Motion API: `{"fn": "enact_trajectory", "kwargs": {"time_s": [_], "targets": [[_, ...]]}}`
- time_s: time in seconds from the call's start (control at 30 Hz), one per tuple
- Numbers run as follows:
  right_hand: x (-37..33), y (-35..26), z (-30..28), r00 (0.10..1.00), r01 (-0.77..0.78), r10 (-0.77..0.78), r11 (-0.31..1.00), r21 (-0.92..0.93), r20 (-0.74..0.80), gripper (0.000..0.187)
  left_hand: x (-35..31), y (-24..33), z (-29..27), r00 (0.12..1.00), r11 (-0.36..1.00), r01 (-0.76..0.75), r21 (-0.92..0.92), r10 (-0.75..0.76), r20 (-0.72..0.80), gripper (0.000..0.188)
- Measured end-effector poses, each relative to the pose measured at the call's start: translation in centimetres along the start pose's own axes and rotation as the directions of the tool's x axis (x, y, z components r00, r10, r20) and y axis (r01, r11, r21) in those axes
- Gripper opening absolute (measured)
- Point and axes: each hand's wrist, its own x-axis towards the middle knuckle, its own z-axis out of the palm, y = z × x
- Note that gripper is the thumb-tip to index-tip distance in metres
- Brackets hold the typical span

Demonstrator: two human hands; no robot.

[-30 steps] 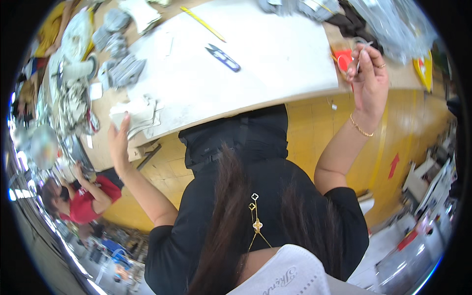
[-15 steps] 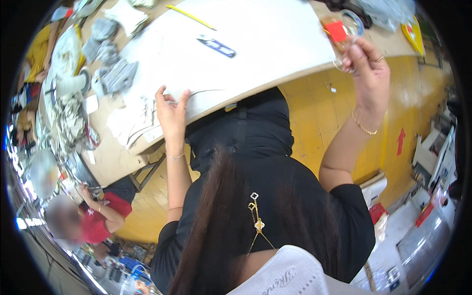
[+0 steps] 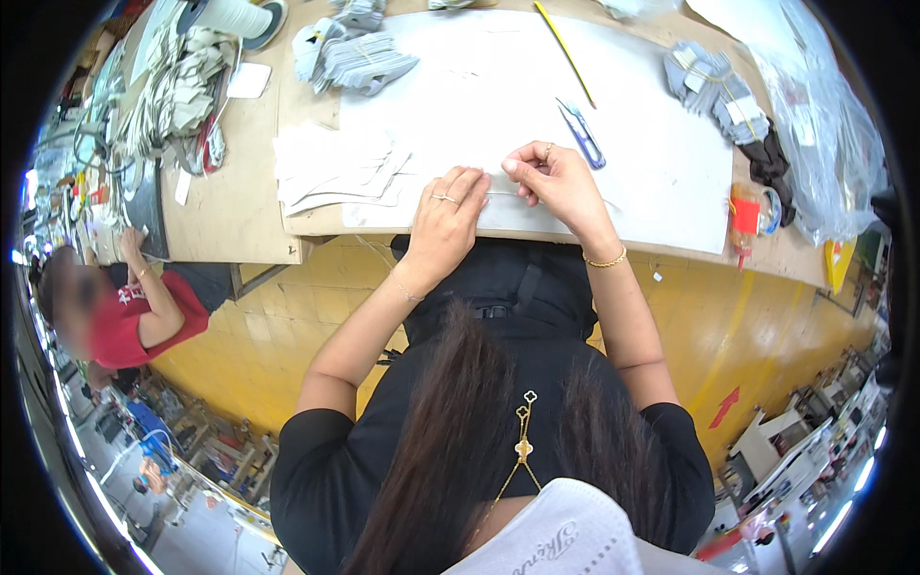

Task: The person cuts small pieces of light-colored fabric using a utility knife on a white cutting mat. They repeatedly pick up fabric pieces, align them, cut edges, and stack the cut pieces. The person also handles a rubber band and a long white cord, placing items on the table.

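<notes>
Both hands are close together over the white paper (image 3: pixel 450 96), at the table's near edge. My left hand (image 3: pixel 443 220) rests palm down on it, fingers pressed together and tips bent downward; what they hold, if anything, is hidden. Just to its right, my right hand (image 3: pixel 565 192) is closed in a pinch, thumb against forefinger. Whatever is in that pinch is too small to make out. Left of my left hand lie overlapping white cut pieces (image 3: pixel 340 177) with thin dark edges. Beyond my right hand are blue-handled thread snips (image 3: pixel 583 134) and a yellow-and-black pencil (image 3: pixel 565 53).
Grey bundled pieces (image 3: pixel 364 62) lie at the back left, another grey bundle (image 3: pixel 714 86) at the right. A bottle with a red label (image 3: pixel 746 216) sits by clear plastic bags (image 3: pixel 815 125). Fabric strips (image 3: pixel 182 91) and a spool (image 3: pixel 235 17) are far left, near a person in red (image 3: pixel 153 316).
My right hand has come in from the far right to beside my left hand. My left hand's spread thumb and fingers have turned palm down and drawn together. The view has swung right.
</notes>
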Motion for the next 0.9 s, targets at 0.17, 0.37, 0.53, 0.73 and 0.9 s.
{"fn": "enact_trajectory", "kwargs": {"time_s": [0.17, 0.37, 0.53, 0.73, 0.9], "targets": [[2.5, -1.8, 1.3, 1.000, -0.003, 0.008, 0.966, -0.258, 0.021, 0.023, 0.4, -0.3, 0.3, 0.996, 0.997, 0.071, 0.018, -0.070, -0.051, 0.033], [4.4, -2.2, 2.0, 0.997, -0.057, 0.073, 0.937, -0.345, 0.034, 0.023, 0.6, -0.8, 0.2, 0.994, 0.995, 0.100, -0.017, -0.100, -0.039, 0.031], [4.4, -2.2, 2.3, 0.997, -0.067, 0.076, 0.927, -0.369, 0.010, 0.022, 0.7, -1.0, 0.1, 0.993, 0.995, 0.103, -0.007, -0.103, -0.058, 0.032], [4.3, -2.4, 2.5, 0.998, -0.056, 0.063, 0.929, -0.365, 0.007, 0.025, 0.6, -1.0, 0.3, 0.993, 0.994, 0.109, 0.001, -0.109, -0.054, 0.033], [4.6, -2.2, 3.0, 0.999, -0.032, 0.026, 0.896, -0.443, -0.019, 0.025, 0.7, -0.9, 0.3, 0.991, 0.993, 0.117, -0.005, -0.117, -0.072, 0.036]]}}
